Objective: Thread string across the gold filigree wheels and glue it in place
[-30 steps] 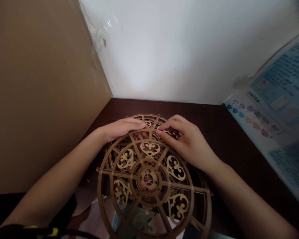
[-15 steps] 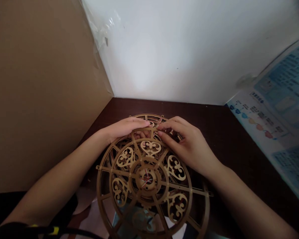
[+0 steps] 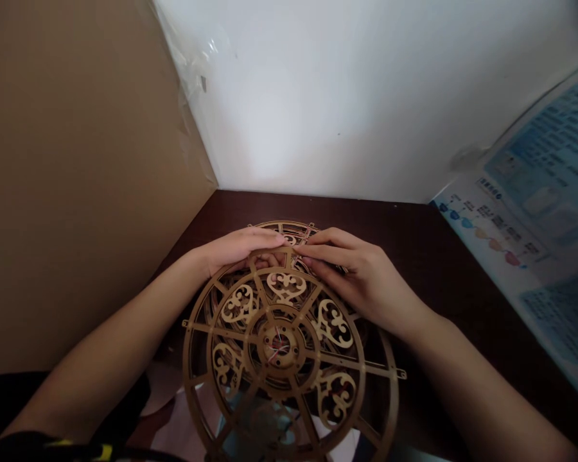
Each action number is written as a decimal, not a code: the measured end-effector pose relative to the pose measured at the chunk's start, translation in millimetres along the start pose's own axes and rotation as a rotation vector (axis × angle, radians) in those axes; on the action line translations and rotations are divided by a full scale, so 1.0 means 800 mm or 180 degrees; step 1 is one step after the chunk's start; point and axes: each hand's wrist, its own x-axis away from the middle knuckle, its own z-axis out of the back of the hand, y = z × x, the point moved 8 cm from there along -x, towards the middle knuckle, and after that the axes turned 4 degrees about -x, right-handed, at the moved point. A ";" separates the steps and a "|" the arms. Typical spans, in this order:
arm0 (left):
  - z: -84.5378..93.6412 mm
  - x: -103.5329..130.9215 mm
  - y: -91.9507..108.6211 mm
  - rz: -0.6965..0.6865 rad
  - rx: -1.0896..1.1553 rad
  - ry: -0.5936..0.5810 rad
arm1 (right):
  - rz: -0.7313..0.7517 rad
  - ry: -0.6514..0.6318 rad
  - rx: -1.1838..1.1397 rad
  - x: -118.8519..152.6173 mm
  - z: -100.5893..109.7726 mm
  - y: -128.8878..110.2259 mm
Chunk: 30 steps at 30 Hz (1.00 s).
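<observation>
A round openwork wheel (image 3: 361, 333) of brown wood-like rings, spokes and scroll ornaments leans toward me, with a similar round piece (image 3: 289, 224) behind its top edge. My left hand (image 3: 243, 249) is closed on the wheel's upper left rim, its thumb along the top and its other fingertips showing through the openings. Against the top rim, my right hand (image 3: 354, 266) pinches with thumb and fingers just right of the left thumb. Thin red and white wires (image 3: 278, 350) show in the wheel's hub.
The dark table (image 3: 414, 237) meets a white wall (image 3: 318, 96) behind. A brown panel (image 3: 77, 160) rises on the left, and a printed blue and white sheet (image 3: 534, 224) stands at the right. Papers (image 3: 178, 423) lie below the wheel; a dark cable (image 3: 139, 453) crosses at lower left.
The wheel has shifted slightly left in view. My right fingers have moved a little on the top rim, with the index finger straighter. My left hand keeps its hold.
</observation>
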 end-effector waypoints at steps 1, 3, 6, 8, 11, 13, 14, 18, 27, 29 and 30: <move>0.000 0.000 0.000 -0.0010 -0.0049 -0.0031 | -0.0117 0.0007 -0.0097 -0.001 -0.001 0.003; -0.002 0.002 0.000 -0.0044 -0.0171 -0.0116 | -0.0535 0.0050 -0.0427 -0.001 -0.002 0.014; -0.005 0.004 0.002 -0.0155 -0.0432 -0.0193 | -0.1283 0.0043 -0.1178 0.002 -0.010 0.036; -0.006 0.005 0.006 -0.0261 -0.0594 -0.0157 | -0.1570 0.0026 -0.1594 0.004 -0.013 0.043; -0.009 0.007 0.010 -0.0293 -0.0673 -0.0154 | -0.1662 0.0071 -0.1934 0.004 -0.011 0.044; -0.013 0.008 0.013 -0.0281 -0.0755 -0.0206 | -0.1661 0.0095 -0.2067 0.003 -0.008 0.041; -0.015 0.010 0.014 -0.0284 -0.0828 -0.0247 | -0.1667 0.0087 -0.2118 0.003 -0.008 0.039; -0.022 0.015 0.018 -0.0271 -0.0959 -0.0427 | -0.1743 -0.0022 -0.2242 0.003 -0.013 0.037; -0.020 0.000 0.001 -0.0192 -0.0751 -0.0253 | -0.2039 -0.0679 -0.2304 0.014 -0.030 0.046; -0.021 0.001 0.003 -0.0188 -0.0812 -0.0230 | -0.2198 -0.0819 -0.2401 0.018 -0.033 0.046; -0.021 0.003 0.005 -0.0201 -0.0875 -0.0240 | -0.2246 -0.0812 -0.2450 0.019 -0.033 0.045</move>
